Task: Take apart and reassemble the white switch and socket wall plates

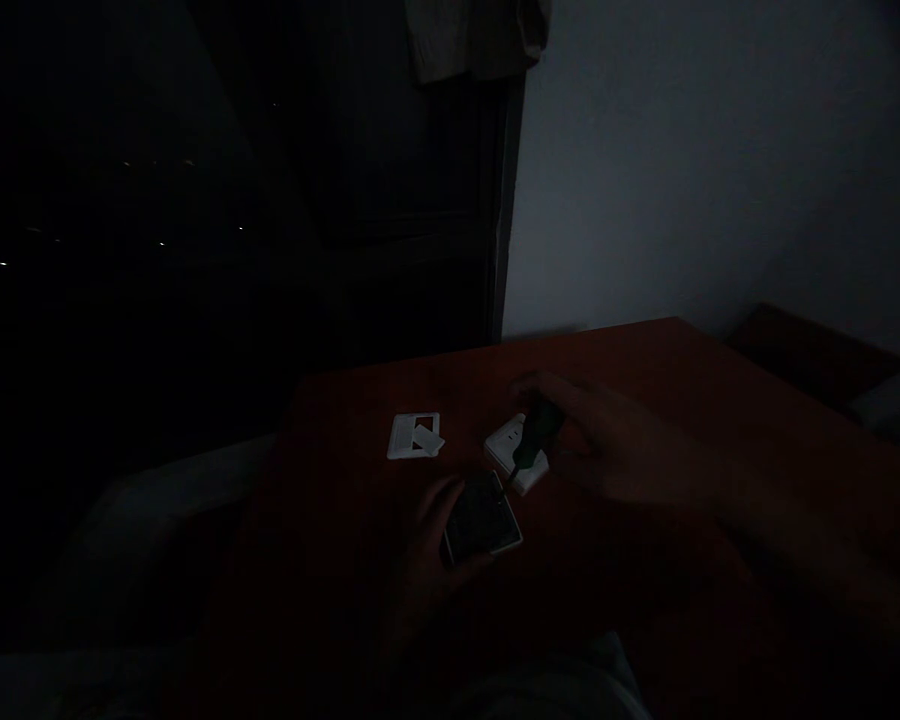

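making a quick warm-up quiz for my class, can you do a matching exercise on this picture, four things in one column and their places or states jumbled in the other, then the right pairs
1. screwdriver
2. block
3. frame
4. socket

A. held in the left hand, dark face showing
B. white, with small dark slots
C. green, in the right hand
D. a small plate lies across it

Pairs: 1-C, 2-A, 3-D, 4-B

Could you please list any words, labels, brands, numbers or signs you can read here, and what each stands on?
No text can be read.
White socket: no legible lettering, only dark slots.
White frame: none legible.
Square piece in the left hand: too dark to tell.
Screwdriver: too dark.
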{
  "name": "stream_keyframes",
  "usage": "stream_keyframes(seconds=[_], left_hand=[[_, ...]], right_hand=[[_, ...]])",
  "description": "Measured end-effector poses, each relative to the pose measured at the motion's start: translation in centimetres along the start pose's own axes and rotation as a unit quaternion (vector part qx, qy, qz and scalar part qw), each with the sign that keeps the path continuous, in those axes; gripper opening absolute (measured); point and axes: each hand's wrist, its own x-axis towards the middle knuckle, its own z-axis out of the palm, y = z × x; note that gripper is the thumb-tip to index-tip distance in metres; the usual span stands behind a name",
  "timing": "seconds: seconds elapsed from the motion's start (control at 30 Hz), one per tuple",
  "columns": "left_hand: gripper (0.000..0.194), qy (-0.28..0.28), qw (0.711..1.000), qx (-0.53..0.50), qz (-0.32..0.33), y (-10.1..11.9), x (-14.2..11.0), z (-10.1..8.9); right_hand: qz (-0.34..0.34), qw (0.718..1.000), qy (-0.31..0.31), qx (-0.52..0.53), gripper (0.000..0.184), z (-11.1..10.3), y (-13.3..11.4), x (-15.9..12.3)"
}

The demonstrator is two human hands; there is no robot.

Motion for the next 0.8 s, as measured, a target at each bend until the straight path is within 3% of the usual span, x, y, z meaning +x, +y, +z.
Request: stream_keyframes(seconds=[0.17, 0.27, 0.37, 0.6, 0.8], left_hand=[[0.072, -0.014, 1.000, 0.018, 0.007, 0.8, 0.3, -0.6], [0.067, -0.021, 0.998, 0.043, 0.034, 2.0, 0.9, -0.9], [0.046, -0.038, 0.995, 0.074, 0.051, 3.7, 1.7, -0.9], [0.016, -0.074, 0.968, 0.224, 0.086, 6.5, 3.6, -0.8], [0.014, -0.099, 0.942, 0.290, 0.136, 7.2, 4.4, -1.1]], right_hand=[[0.056, 0.993, 0.027, -0.103, 0.039, 0.4, 0.2, 0.3], [0.023, 0.999, 0.025, -0.026, 0.032, 0.4, 0.7, 0.3], [0.019, 0.998, 0.042, 0.045, 0.027, 0.1, 1.6, -0.2], [0.153, 0.975, 0.137, 0.082, 0.031, 0.6, 4.6, -3.9], [0.229, 0.947, 0.195, 0.111, 0.032, 2.2, 5.8, -7.0]])
